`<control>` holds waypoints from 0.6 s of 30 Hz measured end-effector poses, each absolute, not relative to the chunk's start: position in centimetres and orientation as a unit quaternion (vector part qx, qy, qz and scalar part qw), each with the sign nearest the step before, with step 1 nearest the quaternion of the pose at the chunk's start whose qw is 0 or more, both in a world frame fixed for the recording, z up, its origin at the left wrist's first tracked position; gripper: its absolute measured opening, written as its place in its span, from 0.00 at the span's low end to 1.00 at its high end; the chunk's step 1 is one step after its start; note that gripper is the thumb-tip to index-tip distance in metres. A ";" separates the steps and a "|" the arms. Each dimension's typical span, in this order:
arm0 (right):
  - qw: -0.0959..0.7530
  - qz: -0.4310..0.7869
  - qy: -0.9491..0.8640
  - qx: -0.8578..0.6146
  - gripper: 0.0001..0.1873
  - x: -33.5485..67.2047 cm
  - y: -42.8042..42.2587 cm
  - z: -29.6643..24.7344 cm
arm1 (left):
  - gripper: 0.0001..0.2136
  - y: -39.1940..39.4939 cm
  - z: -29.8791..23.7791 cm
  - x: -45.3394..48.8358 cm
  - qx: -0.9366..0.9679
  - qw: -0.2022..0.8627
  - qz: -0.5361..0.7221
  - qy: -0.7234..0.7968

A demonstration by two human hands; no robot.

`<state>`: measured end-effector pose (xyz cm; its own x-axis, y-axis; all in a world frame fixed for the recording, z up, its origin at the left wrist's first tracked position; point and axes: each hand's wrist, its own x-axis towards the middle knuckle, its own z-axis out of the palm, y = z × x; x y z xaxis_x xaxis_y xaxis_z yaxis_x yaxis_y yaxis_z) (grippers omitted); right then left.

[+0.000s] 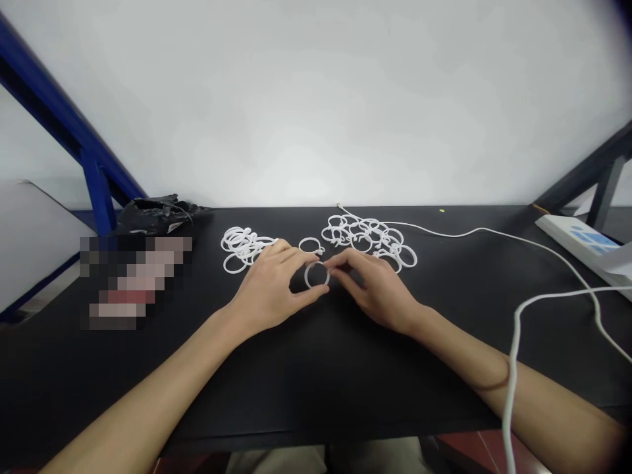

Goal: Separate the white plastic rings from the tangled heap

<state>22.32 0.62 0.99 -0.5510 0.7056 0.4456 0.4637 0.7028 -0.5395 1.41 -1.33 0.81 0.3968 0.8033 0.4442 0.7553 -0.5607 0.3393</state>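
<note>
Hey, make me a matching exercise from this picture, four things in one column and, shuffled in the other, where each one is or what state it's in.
Column one
1. Front ring
2. Black plastic
3. White cable
4. Blue frame

Column two
A. Passes in front of the right forearm
B. Slants down from the picture's upper left
C. Held by left hand and right hand together
D. Crumpled, toward the far left of the tabletop

Right pairs: 1-C, 2-D, 3-A, 4-B
</note>
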 end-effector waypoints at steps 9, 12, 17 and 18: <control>0.310 0.144 -0.877 -0.337 0.08 21.9 0.6 0.4 | 0.12 -1.4 1.2 1.5 0.844 0.049 0.278 0.456; 0.286 0.087 -0.878 -0.374 0.17 21.1 1.6 0.1 | 0.15 -0.5 1.4 0.2 0.796 -0.030 0.298 0.525; 0.192 -0.041 -0.886 -0.421 0.16 19.4 3.7 -0.4 | 0.22 1.3 1.2 -3.1 0.683 -0.111 0.241 0.680; 0.193 -0.050 -0.885 -0.421 0.13 19.3 4.0 -0.5 | 0.23 1.5 1.1 -3.5 0.677 -0.110 0.224 0.693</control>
<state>19.28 4.02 -0.51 -0.5714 0.7252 0.3841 0.7638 0.6412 -0.0744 -3.54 1.52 1.08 -0.0605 0.8882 0.4555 0.9866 -0.0162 0.1626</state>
